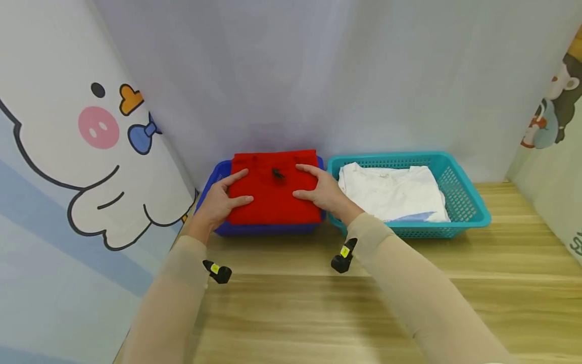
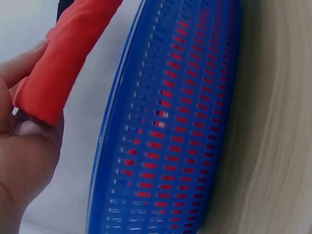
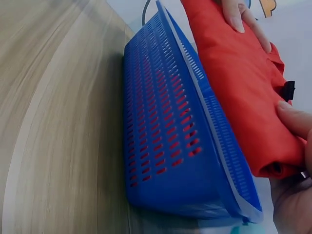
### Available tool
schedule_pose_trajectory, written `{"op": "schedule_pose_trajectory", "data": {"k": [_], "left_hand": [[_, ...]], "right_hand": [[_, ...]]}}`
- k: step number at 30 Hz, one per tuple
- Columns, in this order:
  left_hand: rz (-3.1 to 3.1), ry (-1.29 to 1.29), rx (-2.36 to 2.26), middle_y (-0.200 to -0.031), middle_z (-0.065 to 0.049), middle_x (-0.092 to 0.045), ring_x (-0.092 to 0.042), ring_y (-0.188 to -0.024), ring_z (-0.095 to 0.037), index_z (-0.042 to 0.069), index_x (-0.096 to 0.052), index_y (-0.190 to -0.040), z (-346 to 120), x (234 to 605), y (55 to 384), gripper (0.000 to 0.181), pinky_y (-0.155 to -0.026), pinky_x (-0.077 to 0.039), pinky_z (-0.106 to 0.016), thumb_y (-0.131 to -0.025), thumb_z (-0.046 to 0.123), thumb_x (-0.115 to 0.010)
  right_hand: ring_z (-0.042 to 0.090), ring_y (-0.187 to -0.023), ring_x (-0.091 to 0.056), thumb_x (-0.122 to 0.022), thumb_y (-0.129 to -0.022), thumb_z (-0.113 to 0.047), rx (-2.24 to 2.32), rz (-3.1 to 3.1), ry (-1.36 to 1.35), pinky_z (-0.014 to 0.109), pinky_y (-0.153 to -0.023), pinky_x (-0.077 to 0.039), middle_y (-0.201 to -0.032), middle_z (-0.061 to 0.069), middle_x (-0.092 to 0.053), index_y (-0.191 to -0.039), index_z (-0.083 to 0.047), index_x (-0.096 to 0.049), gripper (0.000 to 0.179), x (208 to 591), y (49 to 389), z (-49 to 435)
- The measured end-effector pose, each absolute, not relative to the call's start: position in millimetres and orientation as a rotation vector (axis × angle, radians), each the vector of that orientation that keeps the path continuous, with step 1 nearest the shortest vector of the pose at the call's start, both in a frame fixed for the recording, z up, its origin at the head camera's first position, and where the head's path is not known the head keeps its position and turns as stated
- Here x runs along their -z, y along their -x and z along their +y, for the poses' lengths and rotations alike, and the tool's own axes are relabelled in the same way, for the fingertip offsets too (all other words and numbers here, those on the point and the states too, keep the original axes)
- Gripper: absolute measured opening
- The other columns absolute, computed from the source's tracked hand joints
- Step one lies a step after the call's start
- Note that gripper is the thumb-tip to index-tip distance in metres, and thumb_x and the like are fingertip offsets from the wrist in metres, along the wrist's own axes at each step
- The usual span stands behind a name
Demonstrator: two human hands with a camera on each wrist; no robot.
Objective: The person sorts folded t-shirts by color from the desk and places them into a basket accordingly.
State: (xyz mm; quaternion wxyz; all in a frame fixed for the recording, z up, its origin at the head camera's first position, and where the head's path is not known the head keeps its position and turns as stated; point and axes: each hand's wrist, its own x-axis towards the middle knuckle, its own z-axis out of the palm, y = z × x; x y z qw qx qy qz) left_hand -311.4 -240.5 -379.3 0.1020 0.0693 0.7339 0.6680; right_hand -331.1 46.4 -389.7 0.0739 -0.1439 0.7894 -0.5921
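Both hands hold a folded red garment (image 1: pixel 273 199) level over a blue plastic basket (image 1: pixel 268 230). My left hand (image 1: pixel 213 202) grips its left edge, with the cloth between fingers and thumb in the left wrist view. At the opposite edge, my right hand (image 1: pixel 325 192) grips the garment, part of the hand underneath it in the right wrist view. A small black piece (image 1: pixel 278 174) sits on the garment's upper face. Through the slots of the basket wall (image 2: pixel 165 122), more red cloth shows inside. The garment stands above the basket rim in both wrist views.
Right beside the blue basket stands a teal basket (image 1: pixel 468 202) with folded white clothing (image 1: pixel 393 192) in it. Both baskets rest on a wood-grain table (image 1: pixel 282 313), close to a pale curtain (image 1: pixel 318 76) behind. Cartoon-printed panels (image 1: pixel 54 141) flank the left and right sides.
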Motion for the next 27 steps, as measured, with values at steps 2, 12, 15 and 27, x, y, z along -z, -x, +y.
{"op": "schedule_pose_trajectory", "data": {"k": [2, 12, 15, 27], "left_hand": [[2.200, -0.197, -1.945, -0.144, -0.008, -0.041, -0.052, -0.120, -0.027, 0.038, -0.045, -0.143, -245, 382, 315, 0.073, -0.083, -0.055, -0.034, -0.082, 0.012, -0.076], [2.331, -0.105, -1.870, -0.148, -0.005, -0.035, -0.048, -0.124, -0.027, 0.039, -0.047, -0.142, -251, 395, 334, 0.073, -0.085, -0.054, -0.033, -0.081, 0.015, -0.078], [2.329, -0.078, -1.878, -0.145, -0.005, -0.039, -0.051, -0.122, -0.027, 0.041, -0.048, -0.140, -248, 399, 338, 0.071, -0.086, -0.053, -0.036, -0.081, 0.015, -0.078], [2.397, -0.062, -1.811, -0.157, -0.001, -0.019, -0.030, -0.138, -0.025, 0.035, -0.050, -0.140, -250, 410, 338, 0.067, -0.101, -0.044, -0.039, -0.080, 0.025, -0.079]], "right_hand": [[0.024, -0.103, -0.056, -0.076, -0.084, -0.022, 1.768, 2.396, 0.437, 0.036, -0.081, -0.054, -0.136, 0.003, -0.048, -0.143, -0.033, -0.045, 0.067, 392, 334, 41], [0.027, -0.127, -0.042, -0.074, -0.086, -0.020, 1.636, 2.592, 0.356, 0.042, -0.095, -0.048, -0.148, 0.005, -0.039, -0.145, -0.029, -0.043, 0.068, 399, 344, 23], [0.028, -0.126, -0.042, -0.074, -0.086, -0.019, 1.594, 2.636, 0.339, 0.044, -0.095, -0.048, -0.147, 0.006, -0.040, -0.145, -0.028, -0.042, 0.067, 401, 345, 22], [0.030, -0.131, -0.039, -0.074, -0.086, -0.024, 1.420, 2.661, 0.349, 0.047, -0.100, -0.044, -0.149, 0.007, -0.039, -0.147, -0.024, -0.039, 0.070, 403, 342, 14]]}}
